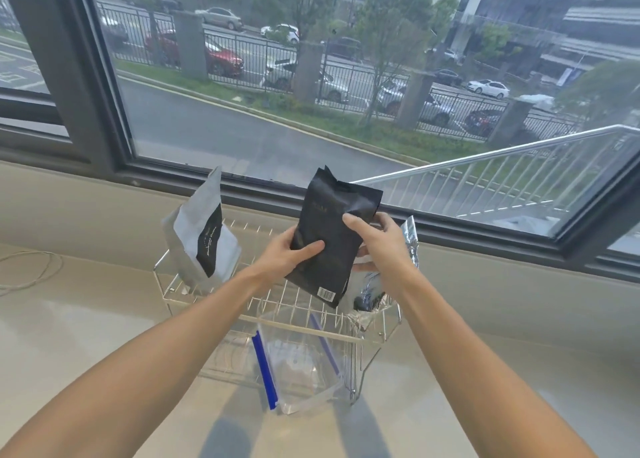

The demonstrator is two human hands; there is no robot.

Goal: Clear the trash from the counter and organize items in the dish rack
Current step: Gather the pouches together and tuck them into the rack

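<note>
A black pouch [337, 229] with a barcode near its bottom hangs tilted above the white wire dish rack [304, 327]. My left hand [287, 255] grips its left edge, thumb on the front. My right hand [379, 241] grips its right side, fingers wrapped behind. A silver and black pouch [201, 236] stands upright in the rack's back left corner. A crinkled silver foil bag [372, 298] sits in the rack's right side, partly hidden by my right wrist. A clear plastic container [301, 364] with blue clips leans in the rack's front.
The rack stands on a pale counter [86, 336] below a large window with a dark frame [485, 229]. A thin white cord [31, 270] loops on the counter at far left.
</note>
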